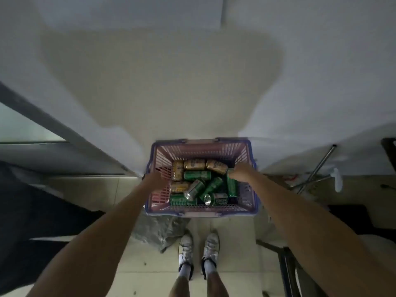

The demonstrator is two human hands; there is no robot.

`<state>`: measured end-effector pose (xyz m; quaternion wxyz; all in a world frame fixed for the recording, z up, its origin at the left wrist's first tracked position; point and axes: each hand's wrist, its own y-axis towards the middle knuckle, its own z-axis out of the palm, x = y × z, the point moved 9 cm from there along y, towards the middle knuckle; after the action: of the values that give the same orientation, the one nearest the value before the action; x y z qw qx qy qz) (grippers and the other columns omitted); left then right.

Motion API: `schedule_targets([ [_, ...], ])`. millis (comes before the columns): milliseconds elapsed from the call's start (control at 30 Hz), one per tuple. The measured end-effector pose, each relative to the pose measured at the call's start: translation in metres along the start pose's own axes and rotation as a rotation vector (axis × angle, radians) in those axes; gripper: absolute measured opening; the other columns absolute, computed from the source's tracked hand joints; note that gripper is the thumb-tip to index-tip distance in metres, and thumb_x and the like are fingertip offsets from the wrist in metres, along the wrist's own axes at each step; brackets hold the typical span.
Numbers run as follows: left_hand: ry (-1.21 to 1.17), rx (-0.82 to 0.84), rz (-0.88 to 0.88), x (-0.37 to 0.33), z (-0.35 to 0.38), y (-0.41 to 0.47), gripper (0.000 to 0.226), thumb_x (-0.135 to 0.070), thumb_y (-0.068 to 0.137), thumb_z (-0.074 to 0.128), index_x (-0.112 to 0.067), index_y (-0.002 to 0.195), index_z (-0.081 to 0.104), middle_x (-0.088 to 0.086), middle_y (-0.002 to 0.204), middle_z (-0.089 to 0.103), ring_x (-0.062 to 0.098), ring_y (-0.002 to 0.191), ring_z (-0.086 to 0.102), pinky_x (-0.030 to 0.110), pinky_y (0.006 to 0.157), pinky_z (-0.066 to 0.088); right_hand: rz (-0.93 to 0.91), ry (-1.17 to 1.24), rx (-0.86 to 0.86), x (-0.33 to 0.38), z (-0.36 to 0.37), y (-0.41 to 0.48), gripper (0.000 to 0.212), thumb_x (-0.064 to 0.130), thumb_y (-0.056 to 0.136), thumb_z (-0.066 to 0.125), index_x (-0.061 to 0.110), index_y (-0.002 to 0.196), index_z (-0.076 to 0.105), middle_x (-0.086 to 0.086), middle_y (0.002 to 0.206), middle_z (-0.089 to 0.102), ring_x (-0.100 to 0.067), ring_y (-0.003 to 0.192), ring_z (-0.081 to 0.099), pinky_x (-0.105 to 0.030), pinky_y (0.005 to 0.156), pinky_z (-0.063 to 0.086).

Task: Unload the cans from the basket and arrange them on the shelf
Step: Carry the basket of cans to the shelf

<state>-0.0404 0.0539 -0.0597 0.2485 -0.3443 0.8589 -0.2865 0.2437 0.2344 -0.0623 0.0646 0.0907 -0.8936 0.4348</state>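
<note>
1. Tiled floor (pixel 147 266) below a pale wall (pixel 192 82) carries the basket (pixel 201 213). Green and gold cans (pixel 194 175) lie jumbled across its bottom.
2. The cans look rigid and smooth, probably weighty if full, and are best wrapped around the side.
3. The right hand (pixel 240 170) curls over the upper end of a green can (pixel 232 187) at the basket's right wall.
4. The left hand (pixel 156 179) is at the left wall, too blurred to tell its grip.
</note>
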Motion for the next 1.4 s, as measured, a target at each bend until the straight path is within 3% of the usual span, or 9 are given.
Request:
schedule_targets([
  [100, -0.130, -0.031, -0.129, 0.028, 0.017, 0.003, 0.053, -0.022, 0.094, 0.057, -0.003, 0.142, 0.046, 0.020, 0.141, 0.053, 0.034, 0.130, 0.051, 0.037, 0.105, 0.039, 0.171, 0.049, -0.145, -0.035, 0.014, 0.019, 0.050, 0.030, 0.096, 0.058, 0.007, 0.140, 0.048, -0.022, 0.114, 0.053, -0.035, 0.112, 0.057, -0.043, 0.097, 0.048],
  [167, -0.256, -0.022, -0.244, 0.046, 0.033, -0.005, 0.068, -0.021, 0.089, 0.064, 0.002, 0.147, 0.035, 0.025, 0.143, 0.045, 0.037, 0.133, 0.046, 0.041, 0.108, 0.038, 0.329, 0.211, -0.239, -0.065, 0.024, 0.023, 0.074, 0.032, 0.093, 0.064, 0.011, 0.153, 0.028, -0.026, 0.150, 0.032, -0.042, 0.140, 0.034, -0.052, 0.115, 0.032],
  [267, -0.464, -0.011, -0.295, 0.063, 0.051, 0.000, 0.053, -0.024, 0.081, 0.070, -0.002, 0.128, 0.060, 0.021, 0.119, 0.065, 0.034, 0.109, 0.065, 0.040, 0.093, 0.053, 0.395, 0.312, -0.111, -0.085, 0.050, 0.043, 0.032, 0.039, 0.095, 0.055, 0.021, 0.112, 0.036, -0.018, 0.085, 0.037, -0.031, 0.074, 0.047, -0.044, 0.067, 0.044],
  [367, -0.675, -0.078, -0.364, 0.081, 0.058, 0.004, 0.084, -0.040, 0.056, 0.073, -0.002, 0.129, 0.056, 0.018, 0.115, 0.069, 0.033, 0.100, 0.069, 0.045, 0.091, 0.057, 0.429, 0.283, -0.103, -0.088, 0.047, 0.038, 0.022, 0.035, 0.100, 0.053, 0.017, 0.095, 0.042, -0.008, 0.073, 0.028, -0.020, 0.055, 0.033, -0.032, 0.044, 0.027],
  [467, -0.742, -0.158, -0.399, 0.072, 0.039, -0.012, 0.072, -0.021, 0.074, 0.076, 0.001, 0.135, 0.044, 0.020, 0.122, 0.059, 0.038, 0.112, 0.061, 0.041, 0.089, 0.052, 0.400, 0.316, -0.212, -0.078, 0.020, 0.004, 0.063, 0.036, 0.100, 0.055, 0.001, 0.147, 0.035, -0.016, 0.107, 0.055, -0.020, 0.062, 0.050, -0.031, 0.040, 0.032],
  [833, -0.837, -0.070, -0.433, 0.077, 0.046, -0.001, 0.042, 0.001, 0.079, 0.076, 0.004, 0.112, 0.051, 0.015, 0.106, 0.057, 0.028, 0.106, 0.059, 0.035, 0.089, 0.049, 0.291, 0.363, -0.304, -0.060, 0.013, -0.025, 0.078, 0.021, 0.102, 0.049, 0.007, 0.162, 0.002, -0.019, 0.120, 0.062, -0.029, 0.077, 0.065, -0.040, 0.059, 0.048],
  [1067, -0.837, -0.286, -0.416, 0.078, 0.030, -0.030, 0.039, -0.031, 0.087, 0.068, 0.003, 0.106, 0.063, 0.017, 0.089, 0.070, 0.027, 0.072, 0.066, 0.033, 0.062, 0.053, 0.325, 0.394, -0.352, -0.058, 0.019, -0.027, 0.066, 0.025, 0.097, 0.054, 0.007, 0.153, 0.021, -0.022, 0.115, 0.066, -0.040, 0.095, 0.069, -0.043, 0.063, 0.048],
  [1267, -1.094, 0.288, -0.179, -0.010, 0.042, -0.036, 0.033, -0.027, 0.093, 0.066, -0.002, 0.116, 0.067, 0.016, 0.094, 0.078, 0.029, 0.085, 0.075, 0.037, 0.073, 0.060, 0.190, 0.899, -0.354, -0.012, 0.023, -0.040, 0.036, 0.036, 0.108, 0.040, 0.006, 0.105, 0.059, -0.014, 0.078, 0.068, -0.029, 0.069, 0.074, -0.042, 0.058, 0.060],
  [1400, -1.229, 0.359, -0.043, -0.073, 0.028, -0.034, 0.028, -0.030, 0.096, 0.061, -0.007, 0.111, 0.070, 0.010, 0.104, 0.076, 0.030, 0.099, 0.069, 0.038, 0.079, 0.058, 0.054, 1.103, -0.025, 0.050, 0.049, -0.047, 0.059, 0.055, 0.100, 0.051, -0.002, 0.095, 0.066, -0.013, 0.073, 0.069, -0.022, 0.058, 0.069, -0.032, 0.058, 0.060],
])
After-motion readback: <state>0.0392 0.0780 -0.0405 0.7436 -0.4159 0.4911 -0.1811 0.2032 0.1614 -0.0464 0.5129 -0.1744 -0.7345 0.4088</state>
